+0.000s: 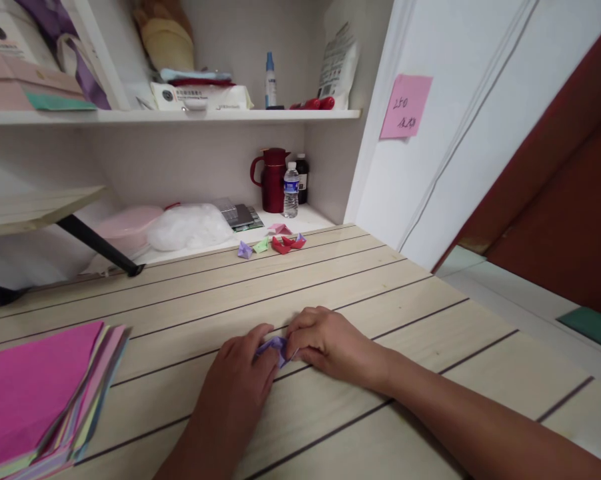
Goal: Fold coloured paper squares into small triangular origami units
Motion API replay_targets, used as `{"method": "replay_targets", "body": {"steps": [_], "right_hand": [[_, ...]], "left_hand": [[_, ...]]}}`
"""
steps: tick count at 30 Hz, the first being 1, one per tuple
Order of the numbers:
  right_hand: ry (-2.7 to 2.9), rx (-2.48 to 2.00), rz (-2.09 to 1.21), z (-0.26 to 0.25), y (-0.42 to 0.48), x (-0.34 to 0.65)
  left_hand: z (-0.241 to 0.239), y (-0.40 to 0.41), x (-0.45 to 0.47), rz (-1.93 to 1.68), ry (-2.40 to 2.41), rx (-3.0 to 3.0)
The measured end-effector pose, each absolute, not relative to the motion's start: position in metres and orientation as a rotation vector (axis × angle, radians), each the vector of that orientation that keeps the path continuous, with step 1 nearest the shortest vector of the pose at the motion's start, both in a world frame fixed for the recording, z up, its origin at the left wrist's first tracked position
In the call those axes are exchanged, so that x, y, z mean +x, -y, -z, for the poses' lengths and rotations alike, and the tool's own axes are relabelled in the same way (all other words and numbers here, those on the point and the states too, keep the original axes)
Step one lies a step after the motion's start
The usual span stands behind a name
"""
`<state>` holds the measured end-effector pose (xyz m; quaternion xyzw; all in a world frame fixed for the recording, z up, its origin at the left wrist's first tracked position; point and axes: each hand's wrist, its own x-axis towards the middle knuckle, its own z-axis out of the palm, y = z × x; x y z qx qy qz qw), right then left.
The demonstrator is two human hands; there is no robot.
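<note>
One slatted counter is spread beneath the work. At nine o'clock, coloured paper is stacked, presumably for easy reach. At the dial's centre, purple folded paper is pinched by left hand and right hand, each grip at its own end, seemingly to steady the creases. Small folded pieces are grouped at twelve o'clock, apparently out of the way.

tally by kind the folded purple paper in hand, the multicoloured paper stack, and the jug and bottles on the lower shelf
Folded purple paper, between left hand and right hand: 1
Stack of multicoloured paper sheets: 1
Dark red jug with handle: 1
Bottles, a clear plastic bottle and a dark bottle: 2
Total: 5
</note>
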<state>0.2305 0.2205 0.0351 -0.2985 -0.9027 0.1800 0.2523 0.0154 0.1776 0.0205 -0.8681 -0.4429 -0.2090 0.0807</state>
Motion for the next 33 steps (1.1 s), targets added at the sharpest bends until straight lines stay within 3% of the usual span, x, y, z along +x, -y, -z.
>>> {"method": "replay_targets", "body": {"steps": [13,20,27,33], "right_hand": [[2.445,-0.746,-0.547,-0.035,-0.224,0.234],[2.283,-0.688,-0.924,-0.053,-0.213,0.237],[2.125,-0.964,-0.869,-0.043,-0.229,0.231],[2.175,-0.764,-1.059,-0.038,-0.229,0.220]], "left_hand": [[-0.022,-0.180,0.014,0.813,1.671,-2.630],[-0.019,-0.177,0.007,0.873,1.663,-2.598],[-0.019,-0.173,-0.002,0.958,1.694,-2.668],[-0.022,-0.172,-0.002,1.022,1.738,-2.743]]}}
